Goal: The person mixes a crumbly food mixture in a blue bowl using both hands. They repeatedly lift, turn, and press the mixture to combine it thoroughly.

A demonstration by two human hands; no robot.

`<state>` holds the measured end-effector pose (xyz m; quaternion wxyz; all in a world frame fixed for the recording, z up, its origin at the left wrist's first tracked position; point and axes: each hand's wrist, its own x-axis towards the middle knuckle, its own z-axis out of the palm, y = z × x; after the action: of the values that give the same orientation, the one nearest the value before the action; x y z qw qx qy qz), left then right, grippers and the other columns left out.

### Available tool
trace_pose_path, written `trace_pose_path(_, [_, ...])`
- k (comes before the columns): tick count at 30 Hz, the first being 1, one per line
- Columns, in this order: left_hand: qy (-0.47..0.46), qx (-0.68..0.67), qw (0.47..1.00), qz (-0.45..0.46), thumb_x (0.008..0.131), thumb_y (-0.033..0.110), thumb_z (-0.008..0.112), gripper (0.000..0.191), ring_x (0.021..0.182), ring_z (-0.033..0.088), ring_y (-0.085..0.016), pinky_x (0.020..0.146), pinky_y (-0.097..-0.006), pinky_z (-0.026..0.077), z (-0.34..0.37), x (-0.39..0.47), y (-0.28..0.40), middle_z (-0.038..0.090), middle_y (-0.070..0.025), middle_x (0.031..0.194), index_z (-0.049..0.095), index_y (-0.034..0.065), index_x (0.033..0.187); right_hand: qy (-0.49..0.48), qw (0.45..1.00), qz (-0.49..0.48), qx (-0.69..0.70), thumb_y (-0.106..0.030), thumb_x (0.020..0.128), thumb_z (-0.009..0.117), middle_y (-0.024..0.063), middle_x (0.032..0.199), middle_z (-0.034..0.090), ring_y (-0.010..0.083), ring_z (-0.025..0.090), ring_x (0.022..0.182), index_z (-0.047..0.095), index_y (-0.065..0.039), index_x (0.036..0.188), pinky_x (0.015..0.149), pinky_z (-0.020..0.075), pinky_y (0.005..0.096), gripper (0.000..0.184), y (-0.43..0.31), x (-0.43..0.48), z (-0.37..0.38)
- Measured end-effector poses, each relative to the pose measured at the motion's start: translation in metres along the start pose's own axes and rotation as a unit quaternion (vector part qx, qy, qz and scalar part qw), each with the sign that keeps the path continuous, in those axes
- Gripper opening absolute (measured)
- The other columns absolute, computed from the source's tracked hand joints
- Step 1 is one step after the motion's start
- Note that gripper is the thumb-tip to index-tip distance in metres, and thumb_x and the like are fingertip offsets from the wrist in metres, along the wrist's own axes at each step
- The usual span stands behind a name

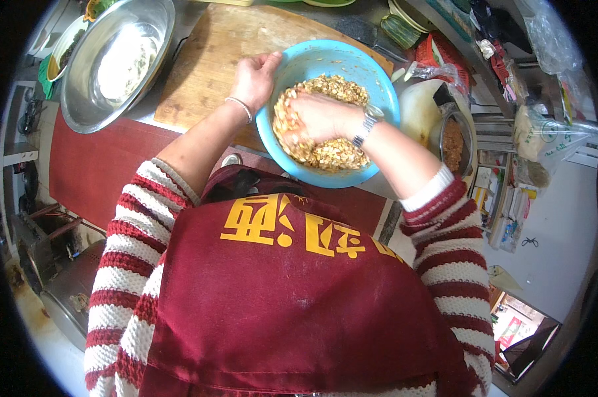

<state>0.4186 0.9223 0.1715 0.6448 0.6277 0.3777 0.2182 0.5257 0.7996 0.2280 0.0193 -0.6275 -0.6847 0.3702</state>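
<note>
A blue plastic basin holds a moist, chopped, yellow-brown mixture, heaped around its inside. My left hand grips the basin's upper left rim, thumb on top. Inside the basin, my right hand is sunk into the mixture; its fingertips are blurred and partly covered, so whether they close on any of it is unclear. The basin rests partly over a wooden board and reaches past its near edge.
A large steel bowl with something whitish inside stands left of the board. On the right are a steel bowl of brown mince, a red plastic basket and a green-striped squash. A red mat covers the floor.
</note>
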Motion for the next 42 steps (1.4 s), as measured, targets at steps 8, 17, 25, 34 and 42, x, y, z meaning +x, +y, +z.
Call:
trace_pose_path(8, [0.021, 0.035, 0.999, 0.012, 0.095, 0.033, 0.058, 0.039, 0.073, 0.059, -0.014, 0.071, -0.0321, 0.049, 0.0, -0.003, 0.001, 0.067, -0.0104, 0.078, 0.069, -0.0048, 0.095, -0.084, 0.975, -0.052, -0.199, -0.025, 0.077, 0.068, 0.0201, 0.079, 0.066, 0.0346, 0.065, 0.09, 0.067, -0.001, 0.087, 0.12, 0.0141, 0.0477, 0.026, -0.002, -0.081, -0.023])
trace_pose_path(17, [-0.019, 0.055, 0.998, 0.032, 0.095, 0.032, 0.057, 0.038, 0.068, 0.059, -0.013, 0.07, -0.0321, 0.05, -0.005, -0.002, -0.005, 0.069, -0.01, 0.075, 0.07, -0.0042, 0.095, 0.085, 0.979, 0.002, -0.186, -0.007, 0.083, 0.054, 0.0173, 0.144, 0.044, 0.0369, 0.034, 0.137, 0.057, -0.006, 0.127, 0.113, 0.0198, 0.0606, 0.044, -0.006, -0.025, 0.043])
trace_pose_path(25, [0.008, 0.068, 0.997, 0.046, 0.093, 0.031, 0.06, 0.037, 0.067, 0.059, -0.013, 0.068, -0.0323, 0.05, -0.003, -0.003, 0.0, 0.068, -0.0127, 0.073, 0.071, -0.0035, 0.096, 0.019, 0.981, 0.148, -0.127, -0.01, 0.074, 0.065, 0.0298, 0.109, 0.061, 0.0404, 0.059, 0.108, 0.066, 0.005, 0.095, 0.103, 0.0426, 0.0472, 0.026, 0.022, -0.015, -0.022])
trace_pose_path(34, [0.035, 0.081, 0.995, 0.038, 0.092, 0.03, 0.061, 0.037, 0.067, 0.063, -0.018, 0.07, -0.0335, 0.051, 0.001, -0.011, 0.012, 0.07, -0.0184, 0.077, 0.07, -0.0056, 0.098, 0.063, 0.974, 0.065, -0.209, -0.02, 0.078, 0.069, 0.0258, 0.139, 0.043, 0.0399, 0.038, 0.133, 0.052, -0.005, 0.13, 0.114, 0.0257, 0.0482, 0.057, 0.009, -0.085, 0.014])
trace_pose_path(42, [0.009, 0.068, 0.996, 0.052, 0.093, 0.03, 0.06, 0.038, 0.067, 0.062, -0.018, 0.069, -0.034, 0.051, 0.001, -0.003, 0.002, 0.069, -0.0179, 0.076, 0.07, -0.0062, 0.097, 0.091, 0.954, 0.043, -0.283, -0.011, 0.071, 0.069, 0.0187, 0.105, 0.066, 0.0393, 0.055, 0.116, 0.068, 0.001, 0.083, 0.099, 0.045, 0.0555, 0.017, -0.011, 0.003, 0.025])
